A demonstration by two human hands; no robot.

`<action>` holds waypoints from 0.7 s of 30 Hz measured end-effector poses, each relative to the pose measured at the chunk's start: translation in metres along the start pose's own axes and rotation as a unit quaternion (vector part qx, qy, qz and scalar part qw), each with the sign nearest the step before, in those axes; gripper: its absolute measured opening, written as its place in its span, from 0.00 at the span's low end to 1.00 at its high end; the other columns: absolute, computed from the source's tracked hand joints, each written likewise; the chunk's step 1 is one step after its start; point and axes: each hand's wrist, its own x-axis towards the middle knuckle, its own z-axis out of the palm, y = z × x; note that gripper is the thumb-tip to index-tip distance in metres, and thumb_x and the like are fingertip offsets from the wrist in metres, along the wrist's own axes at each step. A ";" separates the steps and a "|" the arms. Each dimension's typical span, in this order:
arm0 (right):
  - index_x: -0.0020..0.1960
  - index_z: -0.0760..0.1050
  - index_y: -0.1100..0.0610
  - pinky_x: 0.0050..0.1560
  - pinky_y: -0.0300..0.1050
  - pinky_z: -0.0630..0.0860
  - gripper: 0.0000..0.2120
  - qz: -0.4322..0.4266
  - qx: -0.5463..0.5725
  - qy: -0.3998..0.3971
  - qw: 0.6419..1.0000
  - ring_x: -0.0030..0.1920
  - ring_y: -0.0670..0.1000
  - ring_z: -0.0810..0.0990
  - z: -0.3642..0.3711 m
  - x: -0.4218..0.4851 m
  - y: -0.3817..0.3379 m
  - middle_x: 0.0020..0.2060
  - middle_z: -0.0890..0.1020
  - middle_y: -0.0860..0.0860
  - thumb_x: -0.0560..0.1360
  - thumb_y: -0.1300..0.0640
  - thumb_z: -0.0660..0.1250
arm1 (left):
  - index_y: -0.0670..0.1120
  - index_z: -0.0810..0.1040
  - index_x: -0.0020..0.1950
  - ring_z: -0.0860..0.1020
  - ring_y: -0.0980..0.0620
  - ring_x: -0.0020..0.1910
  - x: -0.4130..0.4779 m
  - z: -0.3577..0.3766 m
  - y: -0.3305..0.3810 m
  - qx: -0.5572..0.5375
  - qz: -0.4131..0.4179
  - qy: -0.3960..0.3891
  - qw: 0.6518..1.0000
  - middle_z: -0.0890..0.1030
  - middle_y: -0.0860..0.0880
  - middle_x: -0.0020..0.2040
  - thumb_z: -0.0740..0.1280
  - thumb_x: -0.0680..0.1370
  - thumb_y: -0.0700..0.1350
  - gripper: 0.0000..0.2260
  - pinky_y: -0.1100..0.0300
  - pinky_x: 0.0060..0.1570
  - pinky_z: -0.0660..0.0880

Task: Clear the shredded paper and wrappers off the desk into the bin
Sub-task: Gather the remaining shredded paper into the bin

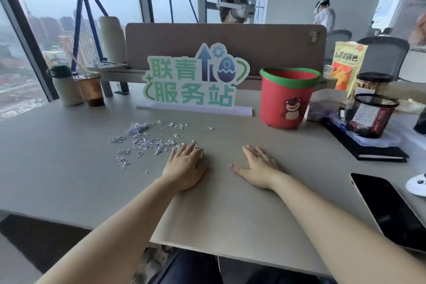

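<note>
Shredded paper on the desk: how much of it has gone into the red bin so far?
Seemingly nothing yet. The shredded paper lies scattered on the desk; the inside of the red bin is hidden. In hand: the left hand lies flat, fingertips at the scraps' edge; the right hand rests flat beside it, holding nothing. Left: gather all the scraps into the bin.

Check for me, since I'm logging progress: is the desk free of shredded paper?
No, shredded paper lies scattered on the desk by the left hand.
</note>
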 end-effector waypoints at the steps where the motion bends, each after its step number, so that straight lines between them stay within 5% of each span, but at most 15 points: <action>1: 0.76 0.44 0.52 0.75 0.48 0.45 0.40 -0.008 0.000 -0.008 1.000 0.77 0.51 0.44 0.003 0.003 -0.011 0.77 0.47 0.48 0.73 0.32 0.52 | 0.54 0.59 0.74 0.50 0.48 0.78 -0.003 0.000 -0.005 0.003 -0.007 -0.002 1.000 0.54 0.50 0.78 0.54 0.79 0.58 0.24 0.50 0.76 0.46; 14: 0.76 0.43 0.55 0.76 0.46 0.43 0.39 -0.103 -0.008 -0.026 0.994 0.77 0.51 0.45 0.033 0.072 -0.112 0.77 0.46 0.51 0.75 0.35 0.51 | 0.56 0.50 0.76 0.42 0.49 0.78 -0.026 -0.027 -0.090 0.038 -0.133 0.025 0.990 0.46 0.50 0.79 0.51 0.78 0.63 0.28 0.49 0.76 0.39; 21: 0.76 0.47 0.55 0.77 0.48 0.48 0.36 -0.173 0.027 -0.034 0.984 0.77 0.50 0.48 0.045 0.094 -0.149 0.77 0.49 0.51 0.76 0.38 0.54 | 0.54 0.50 0.76 0.46 0.49 0.78 -0.027 -0.033 -0.111 0.013 -0.191 0.000 0.982 0.48 0.50 0.79 0.51 0.76 0.65 0.31 0.50 0.76 0.44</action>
